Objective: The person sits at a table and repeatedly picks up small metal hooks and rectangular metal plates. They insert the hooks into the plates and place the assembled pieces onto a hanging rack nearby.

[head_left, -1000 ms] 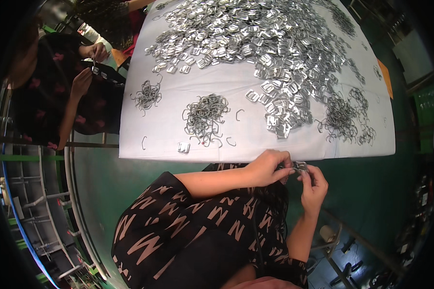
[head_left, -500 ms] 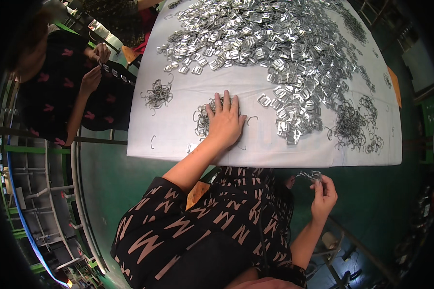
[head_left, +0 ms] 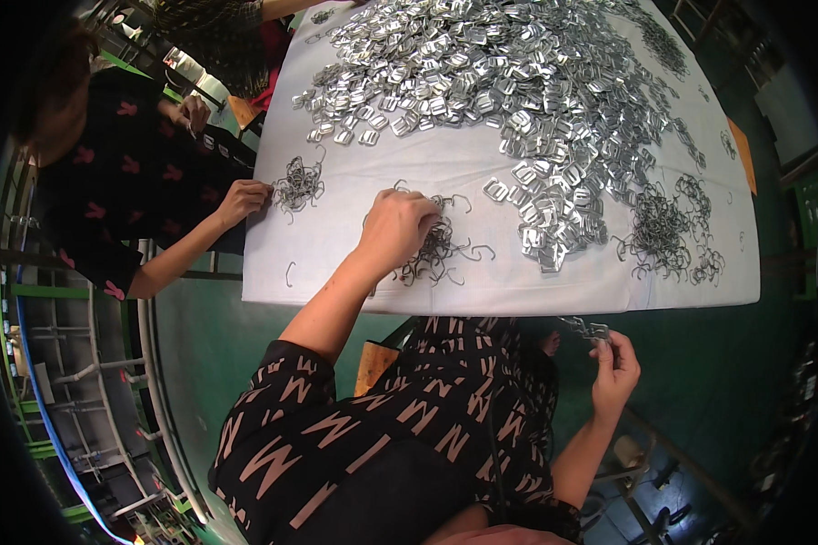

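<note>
My left hand (head_left: 396,231) is over a small pile of bent wire hooks (head_left: 438,247) near the table's front edge. Its fingers are curled together at the pile, and whatever is between the tips is hidden. Below the table edge, at the right, my right hand (head_left: 616,371) pinches a short string of linked metal buckles (head_left: 587,328). Part of that string hangs out to the left of the fingers. A large heap of shiny flat metal buckles (head_left: 482,68) covers the far part of the table, with a tongue of them reaching toward me.
A white-covered table (head_left: 336,263) carries everything. More wire hooks lie in a pile at the right (head_left: 668,232) and one at the left (head_left: 298,186). A co-worker's hand (head_left: 245,200) touches the left pile. Another person's arm (head_left: 286,7) shows at the far edge.
My left hand has gone from lying flat with spread fingers on the hooks to curled fingers, shifting slightly left. The co-worker's one hand has come down to the left pile. My right hand barely moved.
</note>
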`<state>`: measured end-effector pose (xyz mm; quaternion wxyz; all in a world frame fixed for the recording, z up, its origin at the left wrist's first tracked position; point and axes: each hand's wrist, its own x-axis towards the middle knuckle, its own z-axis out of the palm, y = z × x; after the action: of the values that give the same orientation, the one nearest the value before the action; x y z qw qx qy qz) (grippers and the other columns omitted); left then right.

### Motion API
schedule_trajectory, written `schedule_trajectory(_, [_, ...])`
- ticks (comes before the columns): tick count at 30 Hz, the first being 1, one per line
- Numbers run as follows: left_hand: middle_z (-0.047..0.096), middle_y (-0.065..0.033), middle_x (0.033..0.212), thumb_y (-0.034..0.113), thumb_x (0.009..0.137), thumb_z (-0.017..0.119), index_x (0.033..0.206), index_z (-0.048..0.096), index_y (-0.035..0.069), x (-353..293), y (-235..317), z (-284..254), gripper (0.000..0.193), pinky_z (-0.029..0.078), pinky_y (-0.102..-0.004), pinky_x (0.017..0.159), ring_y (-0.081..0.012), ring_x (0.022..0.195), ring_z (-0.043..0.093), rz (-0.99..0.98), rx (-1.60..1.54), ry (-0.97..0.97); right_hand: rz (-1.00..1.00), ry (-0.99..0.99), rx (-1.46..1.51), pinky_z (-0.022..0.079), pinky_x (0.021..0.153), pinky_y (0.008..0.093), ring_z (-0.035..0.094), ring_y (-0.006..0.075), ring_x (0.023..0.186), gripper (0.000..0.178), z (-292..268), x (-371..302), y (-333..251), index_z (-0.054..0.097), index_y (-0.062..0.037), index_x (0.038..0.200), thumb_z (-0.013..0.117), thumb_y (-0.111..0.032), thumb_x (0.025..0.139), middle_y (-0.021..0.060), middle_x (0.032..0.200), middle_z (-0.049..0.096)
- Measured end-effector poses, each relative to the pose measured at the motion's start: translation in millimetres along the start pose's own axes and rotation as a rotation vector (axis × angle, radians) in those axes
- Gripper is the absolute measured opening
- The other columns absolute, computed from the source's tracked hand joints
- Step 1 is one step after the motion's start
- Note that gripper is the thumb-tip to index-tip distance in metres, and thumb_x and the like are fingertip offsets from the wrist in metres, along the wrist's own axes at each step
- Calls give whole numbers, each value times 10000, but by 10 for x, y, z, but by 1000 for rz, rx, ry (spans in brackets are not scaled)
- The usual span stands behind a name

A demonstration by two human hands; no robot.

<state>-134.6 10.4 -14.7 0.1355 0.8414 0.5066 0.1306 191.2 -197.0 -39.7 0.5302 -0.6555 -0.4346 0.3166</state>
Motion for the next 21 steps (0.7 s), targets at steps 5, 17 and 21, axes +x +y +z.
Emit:
schedule_trajectory(5, [666,-85,814,70,765,631,828,698,69,350,-112,311,92,513,-373,747,-277,794,628,244,148,112,-31,-44,-62,451,650,225,551,91,711,101,0,5,-72,613,46,986,569,1,907,45,844,612])
schedule_trajectory(17, [671,-81,692,89,715,664,721,649,3,845,158,220,87,511,-311,607,-199,639,645,192,-15,-219,-33,-43,-87,432,612,226,532,97,673,77,53,-37,-246,608,55,933,569,47,867,51,790,575])
schedule_trajectory(21, [633,8,679,36,729,673,743,630,15,479,594,287,50,457,-229,569,-43,626,555,89,-906,-433,-28,-11,-63,433,588,241,550,121,649,70,133,-61,-207,617,53,902,593,63,838,68,750,571])
